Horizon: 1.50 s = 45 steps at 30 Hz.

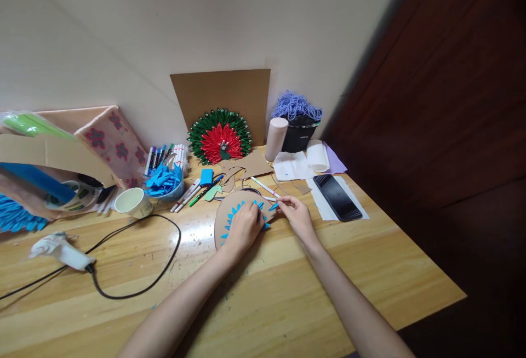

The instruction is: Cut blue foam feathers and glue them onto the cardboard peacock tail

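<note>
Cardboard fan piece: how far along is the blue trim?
Done: blue pieces line the left rim of the cardboard piece. In hand: the left hand presses on the cardboard while the right hand holds another blue piece at its right edge. Left: more loose blue pieces wait in the bowl.

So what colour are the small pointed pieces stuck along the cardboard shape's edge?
Bright blue pointed paper pieces, on the brown rounded cardboard shape; the head view shows them.

Single head view; looks forward-down over table (312, 270); hands near.
</note>
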### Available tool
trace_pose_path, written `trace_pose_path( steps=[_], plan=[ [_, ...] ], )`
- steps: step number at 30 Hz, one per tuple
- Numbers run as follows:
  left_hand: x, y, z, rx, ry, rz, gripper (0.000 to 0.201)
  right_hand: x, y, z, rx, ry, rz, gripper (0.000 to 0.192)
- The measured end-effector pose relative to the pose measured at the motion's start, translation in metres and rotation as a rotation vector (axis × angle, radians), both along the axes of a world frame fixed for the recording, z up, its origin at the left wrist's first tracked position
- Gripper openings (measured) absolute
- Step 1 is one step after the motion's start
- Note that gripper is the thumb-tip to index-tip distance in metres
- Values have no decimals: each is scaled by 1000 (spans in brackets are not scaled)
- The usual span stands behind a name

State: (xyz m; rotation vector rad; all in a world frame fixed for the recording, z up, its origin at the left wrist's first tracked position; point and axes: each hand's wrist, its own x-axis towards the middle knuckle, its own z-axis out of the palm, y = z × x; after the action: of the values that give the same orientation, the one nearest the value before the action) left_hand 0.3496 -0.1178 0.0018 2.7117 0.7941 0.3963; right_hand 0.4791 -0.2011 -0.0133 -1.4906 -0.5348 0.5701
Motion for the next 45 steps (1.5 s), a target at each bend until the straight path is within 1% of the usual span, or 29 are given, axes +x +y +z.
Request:
trace_pose_path(
  steps=[3, 6, 13, 18, 25, 31, 35, 39, 45],
  plan=[
    [-7, -2, -3, -8, -74, 30, 15, -9, 1, -2, -7, -49, 25, 20],
    [-12, -3, -4, -58, -147, 46, 13, -15, 2, -5, -13, -101, 33, 15],
    [-20, -1, -4, -240, -269, 114, 8, -24, 6, -6, -81, -220, 69, 16],
    [-24, -1, -6, -316, -342, 128, 7, -29, 7, -3, -147, -298, 75, 15],
    [-24, 0, -10, -342, -379, 115, 8, -32, 8, -3, -200, -340, 98, 14],
    [-25, -1, -10, -345, -389, 119, 9, -33, 8, -1, -209, -363, 103, 13],
    [-24, -2, -13, -355, -409, 114, 10, -31, 8, -2, -229, -382, 110, 11],
    [-24, -1, -16, -335, -419, 87, 11, -30, 10, -5, -254, -400, 95, 10],
    [-25, 0, -17, -316, -410, 44, 7, -30, 11, -9, -261, -451, 87, 9]
  ],
)
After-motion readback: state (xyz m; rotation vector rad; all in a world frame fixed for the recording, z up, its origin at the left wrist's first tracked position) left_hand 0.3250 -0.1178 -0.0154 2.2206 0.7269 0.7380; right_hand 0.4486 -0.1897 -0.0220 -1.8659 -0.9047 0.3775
